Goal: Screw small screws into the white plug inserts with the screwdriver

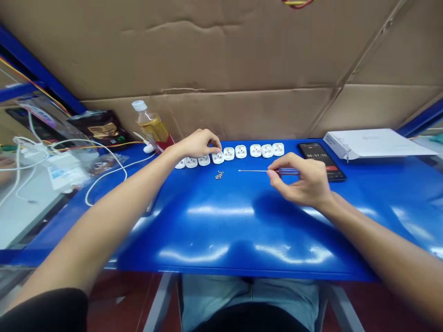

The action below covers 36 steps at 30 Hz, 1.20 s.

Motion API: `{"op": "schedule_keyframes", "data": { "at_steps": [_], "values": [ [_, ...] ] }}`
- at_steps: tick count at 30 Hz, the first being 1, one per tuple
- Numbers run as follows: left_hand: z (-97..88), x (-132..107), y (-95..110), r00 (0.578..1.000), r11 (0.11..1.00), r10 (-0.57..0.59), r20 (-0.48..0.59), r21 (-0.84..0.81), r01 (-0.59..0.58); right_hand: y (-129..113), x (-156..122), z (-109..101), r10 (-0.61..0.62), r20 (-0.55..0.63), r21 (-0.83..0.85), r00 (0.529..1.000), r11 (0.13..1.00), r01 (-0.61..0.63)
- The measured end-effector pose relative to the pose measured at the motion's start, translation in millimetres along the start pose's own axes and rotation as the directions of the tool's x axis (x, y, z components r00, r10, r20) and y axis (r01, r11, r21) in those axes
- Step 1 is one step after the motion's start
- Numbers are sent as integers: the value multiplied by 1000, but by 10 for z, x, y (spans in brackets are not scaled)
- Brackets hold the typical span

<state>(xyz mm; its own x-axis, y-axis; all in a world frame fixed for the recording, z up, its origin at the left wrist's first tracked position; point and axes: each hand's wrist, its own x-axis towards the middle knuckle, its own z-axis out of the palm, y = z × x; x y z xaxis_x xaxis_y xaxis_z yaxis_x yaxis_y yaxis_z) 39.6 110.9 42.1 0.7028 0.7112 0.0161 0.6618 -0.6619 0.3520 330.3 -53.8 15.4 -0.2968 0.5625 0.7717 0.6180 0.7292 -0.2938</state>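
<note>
A row of small white rounded-square socket pieces [240, 151] with holes in their faces runs along the back of the blue table. My left hand [202, 143] reaches over the left part of the row, thumb and fingers closed at the upper edge of one white socket piece [218, 158]. In my right hand [299, 180] is a screwdriver [254, 171], pinched by its dark translucent handle; its thin shaft points left above the table and touches no piece. Between the hands, in front of the row, lies a small pile of screws [219, 175].
A phone [321, 161] showing a timer lies right of the row, beside a flat white box [377, 143]. A tilted drink bottle [154, 127] stands at back left, near white cables [107, 150] and a dark packet [102, 129]. Cardboard [242, 55] covers the back wall.
</note>
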Motion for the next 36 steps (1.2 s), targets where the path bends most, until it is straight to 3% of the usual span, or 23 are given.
{"op": "schedule_keyframes", "data": {
  "at_steps": [5, 9, 18, 21, 25, 30, 33, 36],
  "values": [
    [-92, -7, -71, 999, 999, -14, 38, -33, 15, -9, -7, -7, -11, 16, -10, 1000, 1000, 11],
    [-138, 24, -70, 999, 998, -49, -12, -36, 49, -2, -9, -8, 0, 28, -12, 1000, 1000, 0],
    [130, 267, -11, 998, 989, 51, 30, -138, -47, 5, -20, 12, -17, 32, 14, 999, 1000, 16],
    [138, 281, 40, 999, 976, 48, -14, -210, -50, 18, -17, 16, -26, 11, 13, 1000, 1000, 26],
    [87, 44, 333, 997, 931, -27, -71, -365, 0, 28, 4, -7, -34, -26, 1, 999, 999, 35],
    [241, -535, 818, 975, 842, -218, 48, -496, 212, -6, -6, -12, -66, -74, -15, 995, 998, 65],
    [461, -784, 920, 955, 795, -294, 41, -544, 268, -39, -49, 21, -58, -17, 8, 998, 998, 58],
    [626, -876, 868, 961, 807, -277, 7, -541, 237, -52, -92, 58, -49, 39, 21, 998, 999, 48]
  ]
}}
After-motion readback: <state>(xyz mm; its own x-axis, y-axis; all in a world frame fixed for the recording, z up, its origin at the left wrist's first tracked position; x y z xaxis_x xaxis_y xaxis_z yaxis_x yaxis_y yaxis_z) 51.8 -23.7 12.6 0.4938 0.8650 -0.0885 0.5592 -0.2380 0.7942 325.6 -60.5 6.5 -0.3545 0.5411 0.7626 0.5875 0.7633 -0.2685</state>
